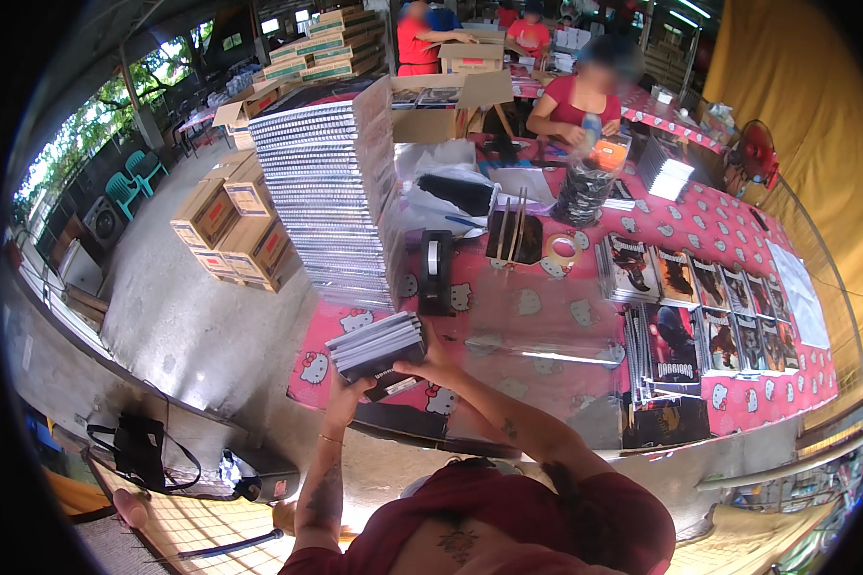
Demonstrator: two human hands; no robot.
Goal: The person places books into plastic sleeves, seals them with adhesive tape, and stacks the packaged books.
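Holding a small stack of notebooks (376,345) in both hands at the near left edge of the tabletop (547,316), just over the pink patterned cloth. Left hand (347,395) grips the stack from below on its near side, fingers curled under it. Right hand (430,365) clamps the right end, fingers closed around the edge. Stack is tilted, spines fanned toward the left.

Head view, rest of scene: tall pile of spiral notebooks (328,201) stands right behind the held stack, at the left edge of the tabletop. Black tape dispenser (436,271) sits just beside that pile, toward the middle. Roll of tape (562,251) lies further in. Rows of dark-covered books (700,287) are laid out along the right side, well apart from the hands. Open cardboard box (441,105) at the far edge. Another person in a red top (571,101) works at the far side, handling a clear bag (585,187). Cardboard cartons (235,225) are stacked on the floor off the left edge.
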